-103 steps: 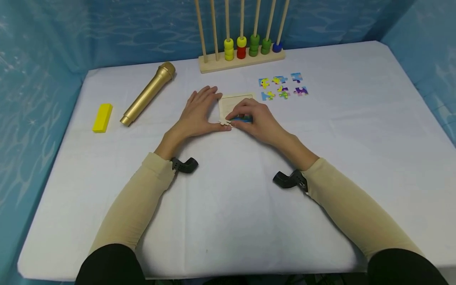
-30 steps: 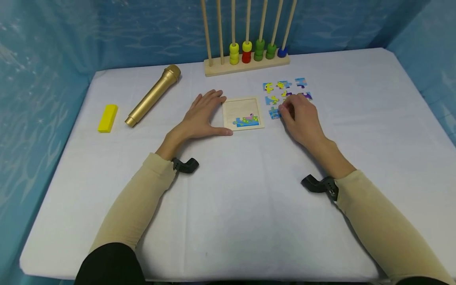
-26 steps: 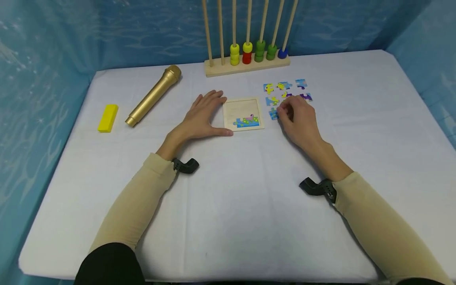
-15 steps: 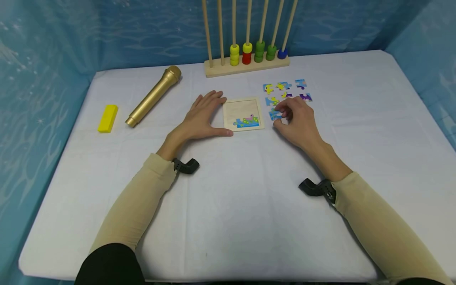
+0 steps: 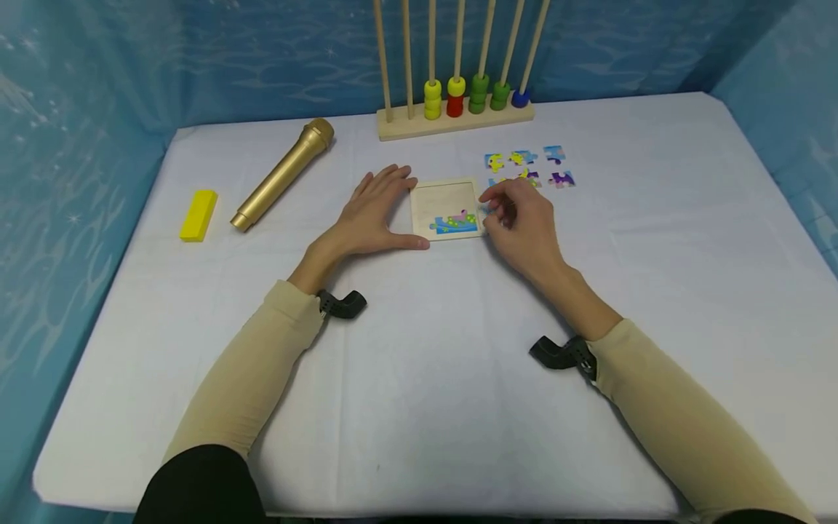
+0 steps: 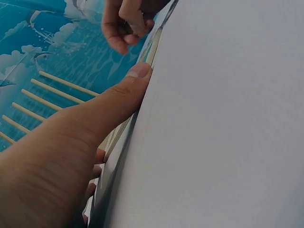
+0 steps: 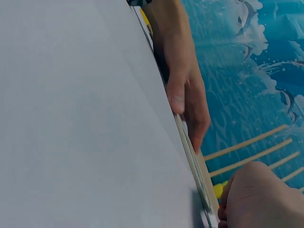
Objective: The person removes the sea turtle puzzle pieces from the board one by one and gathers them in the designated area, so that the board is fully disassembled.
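A shallow wooden puzzle tray (image 5: 445, 183) lies mid-table, with joined blue, green and pink puzzle pieces (image 5: 455, 224) along the lower part of its inside. My left hand (image 5: 369, 211) spreads around the tray's left side, index fingertip at the upper left corner and thumb (image 6: 137, 71) along the near edge. Just at the tray's right edge is my right hand (image 5: 524, 222), thumb and index finger brought together on a puzzle piece (image 5: 485, 208); only a sliver of blue shows between them. Behind this hand lie several loose puzzle pieces (image 5: 561, 179), some partly covered by it.
A wooden bead abacus (image 5: 455, 125) with upright rods stands at the back edge. To the left lie a gold microphone (image 5: 281, 176) and a yellow block (image 5: 198, 216). A blue patterned curtain (image 5: 275, 58) hangs around the white table (image 5: 419, 393).
My right hand first leaves the tray for the loose pieces, then comes back left to the tray's right edge with a piece in its fingers. The left hand stays at the tray.
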A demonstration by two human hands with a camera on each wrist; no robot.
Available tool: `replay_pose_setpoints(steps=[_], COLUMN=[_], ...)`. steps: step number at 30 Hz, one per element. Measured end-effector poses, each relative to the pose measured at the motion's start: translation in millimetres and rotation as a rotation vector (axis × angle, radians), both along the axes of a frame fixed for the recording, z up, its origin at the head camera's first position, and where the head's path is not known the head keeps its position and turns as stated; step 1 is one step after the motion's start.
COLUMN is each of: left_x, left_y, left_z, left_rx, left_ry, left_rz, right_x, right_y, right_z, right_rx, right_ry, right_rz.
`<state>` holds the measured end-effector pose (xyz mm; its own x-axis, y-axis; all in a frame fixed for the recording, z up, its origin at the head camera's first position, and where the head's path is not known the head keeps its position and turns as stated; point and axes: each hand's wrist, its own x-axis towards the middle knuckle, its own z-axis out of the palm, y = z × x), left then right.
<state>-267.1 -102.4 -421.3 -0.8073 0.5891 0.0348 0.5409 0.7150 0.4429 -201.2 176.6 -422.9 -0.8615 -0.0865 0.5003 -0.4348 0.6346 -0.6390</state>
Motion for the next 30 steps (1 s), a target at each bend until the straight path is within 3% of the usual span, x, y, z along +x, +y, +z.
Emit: replay_pose_setpoints(steps=[6,13,19,30], left_x=[-0.4,0.6,0.5,-1.3], left_y=[1.1,0.0,-0.4,-0.1], left_z=[-0.9,0.2,-1.0,-2.7], left_rx=[0.009,-0.002,-0.009,-0.007], left_ry=[0.003,-0.001,-0.002,0.007], left_rz=[-0.005,0.003,0.002,0.003], right_x=[-1.1,-1.7,-1.1,-5.2], right_y=[-31,-39,-46,-50], right_z=[-1.5,0.8,2.5,5.4], right_rx=[0.038,0.171,0.269,0.279], right_ry=[-0.054,-0.164,-0.206,-0.242], right_rz=[0.046,0.02,0.018,0.013])
